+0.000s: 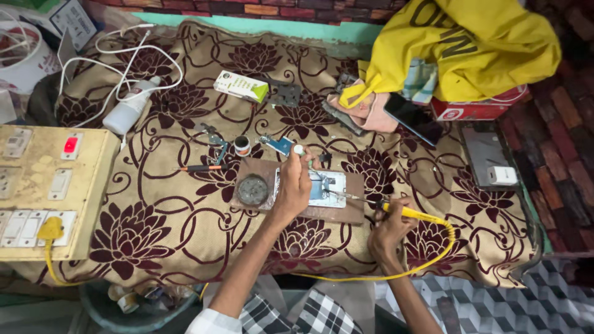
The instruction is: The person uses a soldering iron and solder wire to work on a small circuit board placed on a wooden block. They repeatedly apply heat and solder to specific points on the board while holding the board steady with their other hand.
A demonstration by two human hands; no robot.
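Observation:
An opened phone (329,187) lies on a brown wooden board (346,213) on the patterned cloth. My left hand (293,185) rests over the phone's left side and pinches a small white round object (299,149) above it. My right hand (390,232) grips a yellow-handled soldering iron (408,213) whose metal tip points left at the phone's right edge. The iron's yellow cord (396,274) loops back along the table's front edge.
A round dark tin (253,190) sits on the board's left end. Tweezers (216,141), a screwdriver (201,167) and a small jar (242,145) lie behind it. A switchboard (43,192) stands at left, a yellow bag (476,43) and a black phone (413,119) at back right.

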